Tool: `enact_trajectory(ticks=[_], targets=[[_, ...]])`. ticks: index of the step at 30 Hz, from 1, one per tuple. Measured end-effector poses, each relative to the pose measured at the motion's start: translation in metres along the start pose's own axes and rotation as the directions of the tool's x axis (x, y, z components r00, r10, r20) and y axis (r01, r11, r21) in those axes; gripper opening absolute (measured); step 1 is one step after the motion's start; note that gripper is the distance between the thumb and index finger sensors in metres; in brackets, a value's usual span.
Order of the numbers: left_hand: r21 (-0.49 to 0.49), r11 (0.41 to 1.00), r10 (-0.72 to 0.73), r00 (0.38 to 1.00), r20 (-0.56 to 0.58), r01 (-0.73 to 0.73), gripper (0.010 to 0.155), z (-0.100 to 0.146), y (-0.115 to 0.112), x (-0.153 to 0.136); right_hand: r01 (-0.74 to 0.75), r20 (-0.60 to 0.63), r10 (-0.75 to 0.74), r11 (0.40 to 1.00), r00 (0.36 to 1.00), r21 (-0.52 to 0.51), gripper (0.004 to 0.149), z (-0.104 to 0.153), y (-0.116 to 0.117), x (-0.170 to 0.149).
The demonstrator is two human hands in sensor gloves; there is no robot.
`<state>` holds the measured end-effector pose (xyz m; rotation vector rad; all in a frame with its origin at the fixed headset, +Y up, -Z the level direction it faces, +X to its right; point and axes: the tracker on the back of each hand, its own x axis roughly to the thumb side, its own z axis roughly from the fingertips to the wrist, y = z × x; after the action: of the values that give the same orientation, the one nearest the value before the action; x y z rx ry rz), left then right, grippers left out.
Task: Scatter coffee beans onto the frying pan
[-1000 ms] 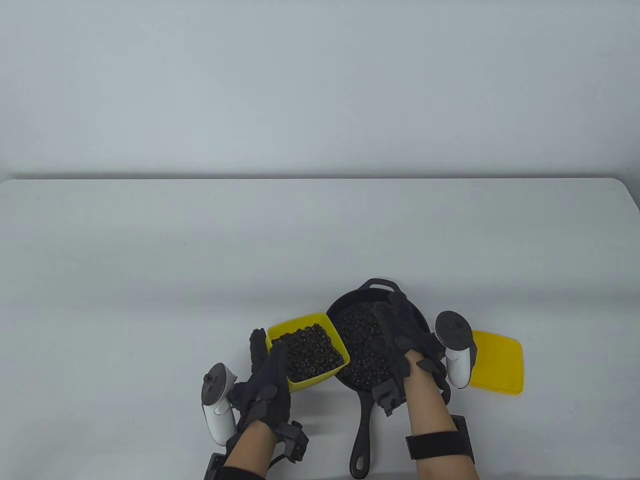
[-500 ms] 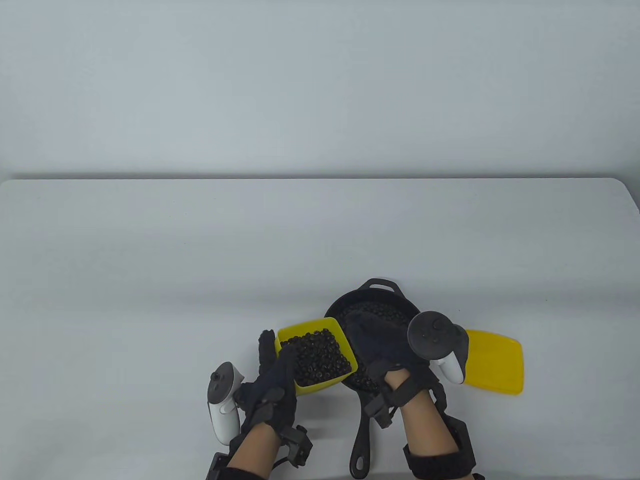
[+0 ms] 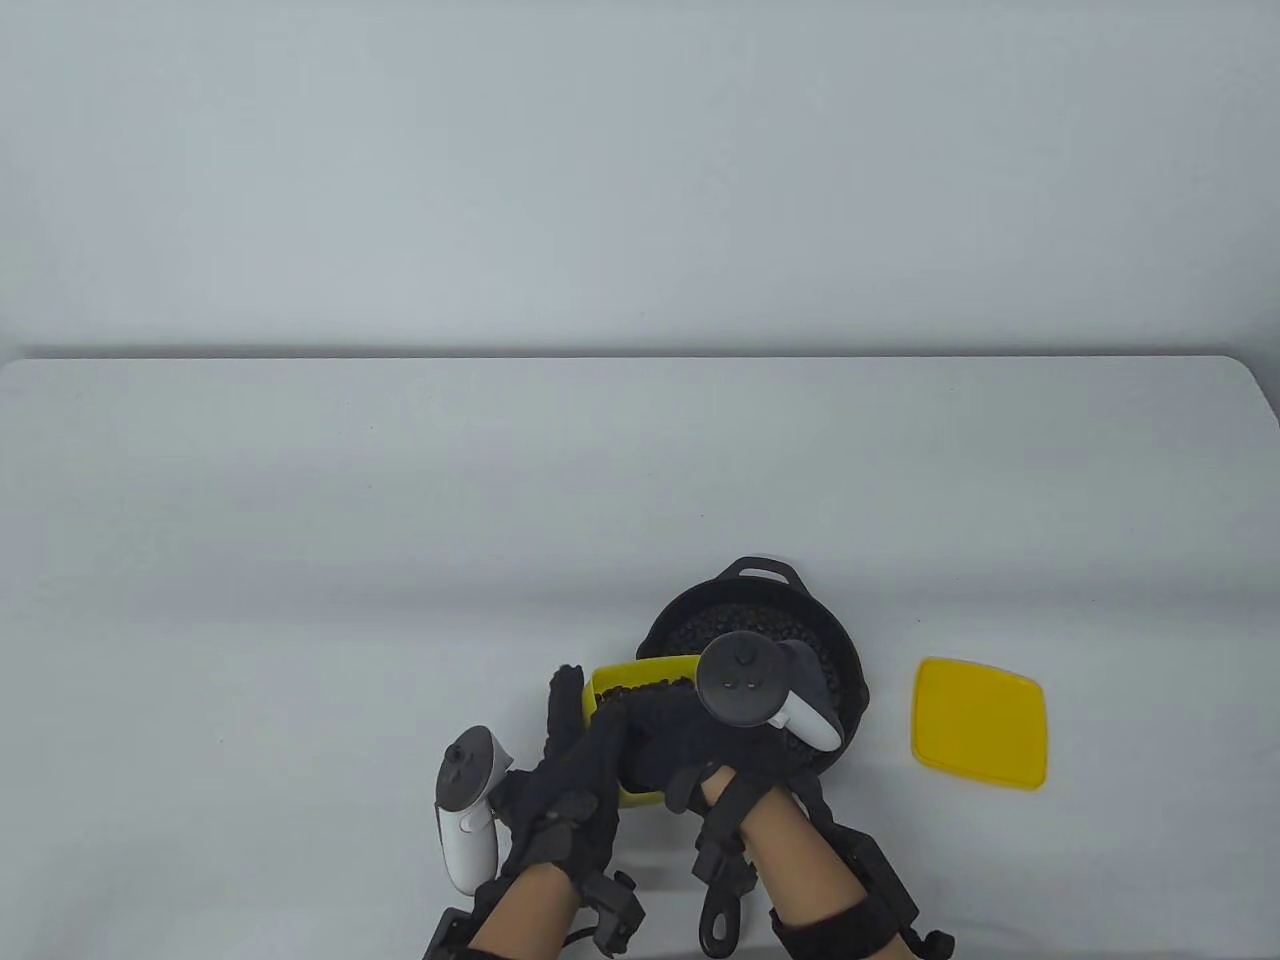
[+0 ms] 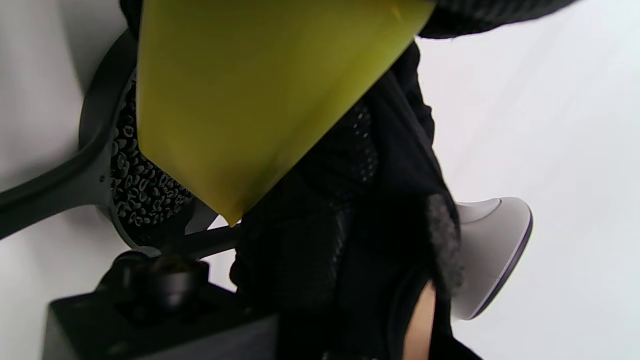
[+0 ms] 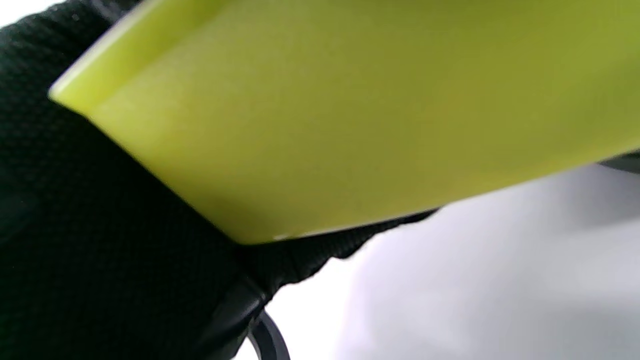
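A yellow container (image 3: 645, 668) of coffee beans (image 3: 640, 688) is gripped by my left hand (image 3: 588, 712) at its left wall, thumb inside the rim. It is tilted and held against the left rim of the black frying pan (image 3: 848, 668). The left wrist view shows its underside (image 4: 240, 100) above the pan's beans (image 4: 135, 180). My right hand (image 3: 668, 735) lies palm down over the container's near part; its fingers are hidden. Beans (image 3: 745, 618) cover the pan's floor. The right wrist view shows only the container's wall (image 5: 350, 115) and a black glove (image 5: 100, 235).
A yellow lid (image 3: 980, 722) lies flat to the right of the pan. The pan's long handle (image 3: 722, 915) points toward the table's front edge, under my right wrist. A small loop handle (image 3: 768, 567) is at the pan's far side.
My right hand turned palm down and moved left from over the pan onto the container. My left hand shifted the container to the right, against the pan's rim.
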<state>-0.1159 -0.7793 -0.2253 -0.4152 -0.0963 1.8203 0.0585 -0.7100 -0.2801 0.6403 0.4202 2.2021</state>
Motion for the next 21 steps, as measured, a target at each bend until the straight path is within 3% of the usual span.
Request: enact_trajectory(ticks=[3,7,13,18,21], targets=[[-0.005,1.0,0.0,1.0,-0.001,0.0,0.082,-0.001,0.004,-0.001,0.137,-0.024,-0.14,0.986,0.99,-0.095,0.038,0.002,-0.003,-0.009],[0.008,0.996,0.091,0.995,-0.029,-0.091,0.082,-0.003,0.007,-0.008,0.337,-0.018,-0.352,0.908,0.936,-0.251,0.037,0.013,-0.016,-0.027],[0.002,0.995,0.104,0.993,-0.058,-0.104,0.082,-0.006,0.005,-0.013,0.459,-0.004,-0.492,0.815,0.871,-0.353,0.037,0.023,-0.029,-0.046],[0.055,0.994,0.093,0.994,-0.048,-0.091,0.082,-0.005,0.015,-0.013,0.58,0.061,-0.625,0.677,0.778,-0.453,0.038,0.036,-0.048,-0.065],[0.102,0.992,0.084,0.996,-0.043,-0.079,0.082,-0.005,0.023,-0.012,0.53,0.038,-0.609,0.656,0.792,-0.537,0.038,0.047,-0.062,-0.081]])
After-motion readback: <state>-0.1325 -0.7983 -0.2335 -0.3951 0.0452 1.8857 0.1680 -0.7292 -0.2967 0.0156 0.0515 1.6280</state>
